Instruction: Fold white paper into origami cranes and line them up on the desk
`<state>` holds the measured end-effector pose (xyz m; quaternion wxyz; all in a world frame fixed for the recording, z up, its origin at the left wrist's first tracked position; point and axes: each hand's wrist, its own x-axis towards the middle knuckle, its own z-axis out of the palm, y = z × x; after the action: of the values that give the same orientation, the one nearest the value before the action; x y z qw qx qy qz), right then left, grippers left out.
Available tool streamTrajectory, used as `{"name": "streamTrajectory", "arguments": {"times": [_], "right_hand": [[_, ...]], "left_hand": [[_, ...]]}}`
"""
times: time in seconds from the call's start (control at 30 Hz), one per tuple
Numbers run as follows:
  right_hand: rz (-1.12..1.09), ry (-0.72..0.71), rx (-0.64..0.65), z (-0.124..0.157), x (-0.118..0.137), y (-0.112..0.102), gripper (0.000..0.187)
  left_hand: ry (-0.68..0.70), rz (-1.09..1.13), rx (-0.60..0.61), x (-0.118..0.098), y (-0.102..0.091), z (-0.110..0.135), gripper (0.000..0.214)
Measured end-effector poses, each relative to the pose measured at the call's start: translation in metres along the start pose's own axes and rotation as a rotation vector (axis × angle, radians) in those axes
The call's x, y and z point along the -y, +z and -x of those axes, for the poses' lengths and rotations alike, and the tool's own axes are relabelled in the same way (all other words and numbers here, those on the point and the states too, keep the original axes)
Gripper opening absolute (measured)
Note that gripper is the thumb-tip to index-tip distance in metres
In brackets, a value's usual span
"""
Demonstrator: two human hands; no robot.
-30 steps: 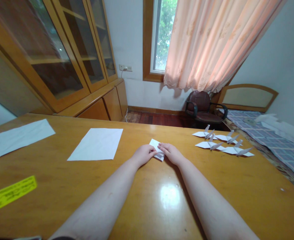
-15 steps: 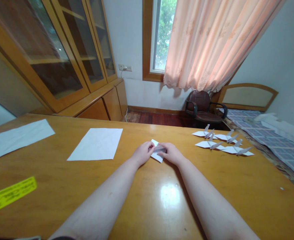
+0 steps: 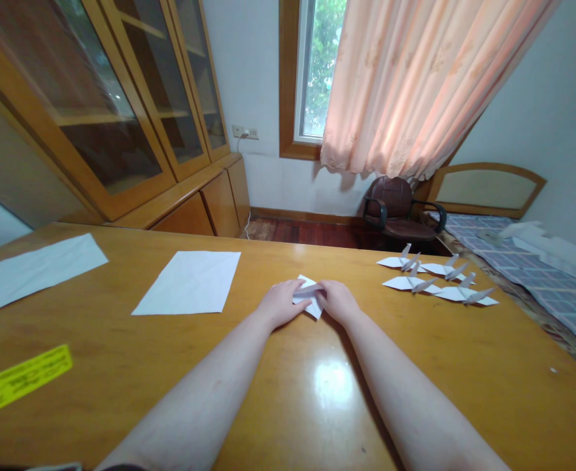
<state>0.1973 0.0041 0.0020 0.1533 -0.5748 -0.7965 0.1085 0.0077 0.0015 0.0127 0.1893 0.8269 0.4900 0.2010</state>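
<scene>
A small piece of folded white paper (image 3: 312, 306) lies on the wooden table between my two hands, with a raised flap across its middle. My left hand (image 3: 280, 305) grips its left side, thumb on the near part and fingers at the far edge. On the opposite side, my right hand (image 3: 337, 301) pinches the right end of the flap, its fingertips partly hidden. Several folded white paper cranes (image 3: 412, 282) stand in two rows at the right of the table.
A flat white paper sheet (image 3: 189, 284) lies left of my hands, and another sheet (image 3: 40, 271) is farther left. A yellow label (image 3: 23, 381) sits at the near left. Beyond the table's far edge stands a brown armchair (image 3: 395, 206).
My left thumb has come down onto the near part of the folded paper. My right fingers have drawn back to the flap's right end, and the flap stands more raised.
</scene>
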Motion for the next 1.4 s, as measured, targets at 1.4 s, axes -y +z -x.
{"name": "streamTrajectory", "arguments": {"times": [1.4], "right_hand": [[-0.276,0.299,-0.204,-0.004,-0.011,0.007,0.027]], "left_hand": [[-0.327,0.043,-0.062,0.014,0.011,-0.012,0.024]]}}
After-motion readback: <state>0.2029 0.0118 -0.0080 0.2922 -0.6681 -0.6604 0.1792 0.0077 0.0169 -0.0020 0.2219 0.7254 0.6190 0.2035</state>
